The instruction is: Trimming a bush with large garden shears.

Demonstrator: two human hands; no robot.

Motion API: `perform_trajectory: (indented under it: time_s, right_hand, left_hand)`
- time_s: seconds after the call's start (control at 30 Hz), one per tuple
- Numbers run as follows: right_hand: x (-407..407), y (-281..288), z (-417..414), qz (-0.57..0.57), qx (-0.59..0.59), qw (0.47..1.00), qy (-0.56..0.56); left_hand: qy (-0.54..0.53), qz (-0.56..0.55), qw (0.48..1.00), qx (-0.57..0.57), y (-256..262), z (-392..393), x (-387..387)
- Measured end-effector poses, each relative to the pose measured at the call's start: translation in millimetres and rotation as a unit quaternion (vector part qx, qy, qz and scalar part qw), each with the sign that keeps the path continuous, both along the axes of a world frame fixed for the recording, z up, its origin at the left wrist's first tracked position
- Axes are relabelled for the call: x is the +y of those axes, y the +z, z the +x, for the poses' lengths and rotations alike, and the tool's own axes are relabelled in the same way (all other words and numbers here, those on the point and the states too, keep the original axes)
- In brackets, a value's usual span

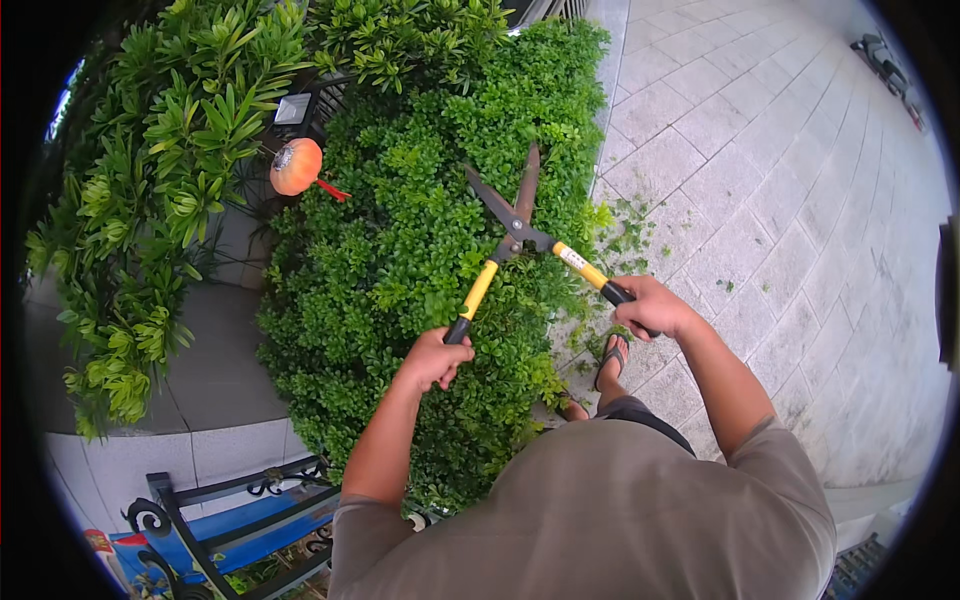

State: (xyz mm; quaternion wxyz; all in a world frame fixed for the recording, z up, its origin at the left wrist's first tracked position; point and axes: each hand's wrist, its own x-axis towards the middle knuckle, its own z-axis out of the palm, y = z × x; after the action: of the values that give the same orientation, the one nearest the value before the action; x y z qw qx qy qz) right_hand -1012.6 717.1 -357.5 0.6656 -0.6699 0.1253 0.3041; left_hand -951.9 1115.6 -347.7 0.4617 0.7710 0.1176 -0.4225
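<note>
My left hand (435, 358) grips the black end of one yellow handle of a pair of hedge shears (517, 223). Around the black grip of the other handle closes my right hand (649, 306). The dark, rust-tinged blades cross at a pivot bolt and stand apart in a V, pointing away from me. Beneath them spreads a dense green hedge (405, 225) with small rounded leaves. Whether the blade tips touch its leaves, I cannot tell. A label with writing is stuck on the right handle.
Clippings (626, 232) lie on the stone paving (720, 202) right of the hedge. An orange lantern (296, 166) with a red tassel hangs at the left, near a solar lamp (292, 109). A black metal railing (247, 491) stands lower left. A parked scooter (885, 64) shows far right.
</note>
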Motion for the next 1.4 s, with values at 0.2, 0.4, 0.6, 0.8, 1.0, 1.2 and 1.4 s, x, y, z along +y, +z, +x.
perform_trajectory:
  time_s: [0.2, 0.4, 0.6, 0.8, 1.0, 1.2, 1.4]
  right_hand:
    - [78.8, -20.2, 32.8, 0.003, -0.001, 0.994, -0.112]
    - [150.6, -51.4, -34.7, 0.04, -0.041, 0.962, -0.266]
    - [8.0, -40.5, -79.6, -0.017, -0.011, 0.996, -0.088]
    - [-23.0, -31.4, -27.0, 0.008, 0.0, 0.997, -0.071]
    - [124.2, -48.9, -17.9, 0.02, -0.017, 0.953, -0.301]
    - [-2.7, -47.1, -38.5, -0.036, -0.076, 0.993, -0.085]
    - [-38.8, -14.6, 23.2, -0.018, -0.025, 0.999, 0.017]
  left_hand:
    - [0.012, -0.011, 1.0, 0.004, -21.6, 47.2, -8.6]
    - [0.004, -0.015, 0.998, -0.053, -39.0, 0.7, -56.8]
    - [-0.102, 0.061, 0.992, -0.047, -19.7, 10.3, 4.7]
    - [-0.1, 0.032, 0.994, -0.024, -24.8, 46.9, -17.7]
    - [-0.04, -0.006, 0.998, -0.048, -56.1, 28.0, -100.0]
    - [-0.087, 0.074, 0.991, -0.071, -7.1, 42.1, -24.4]
    - [-0.055, 0.086, 0.994, -0.038, 21.8, 40.7, -20.3]
